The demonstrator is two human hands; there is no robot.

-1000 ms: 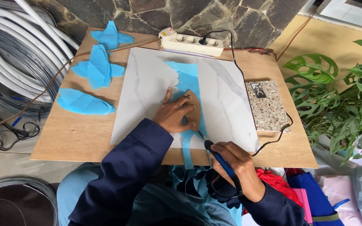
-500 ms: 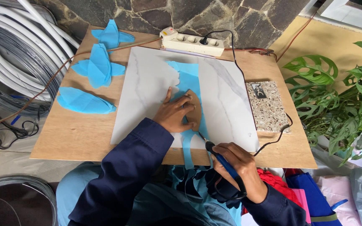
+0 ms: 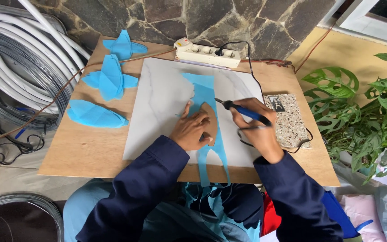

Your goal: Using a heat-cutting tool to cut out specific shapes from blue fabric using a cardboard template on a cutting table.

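My left hand presses a brown leaf-shaped template flat onto a strip of blue fabric that lies on a white marbled tile. My right hand grips a blue-handled soldering iron, its metal tip pointing left toward the upper edge of the template. The iron's black cord runs back to a white power strip at the far edge. The blue strip hangs over the near edge of the board in two tails.
Several cut blue fabric petals lie on the wooden board at left. A speckled stone block sits right of the tile. Coils of white hose and wire stand far left, a leafy plant at right, a stone wall behind.
My right hand has lifted the soldering iron from the near edge up to the right side of the template. The left hand stays on the template.
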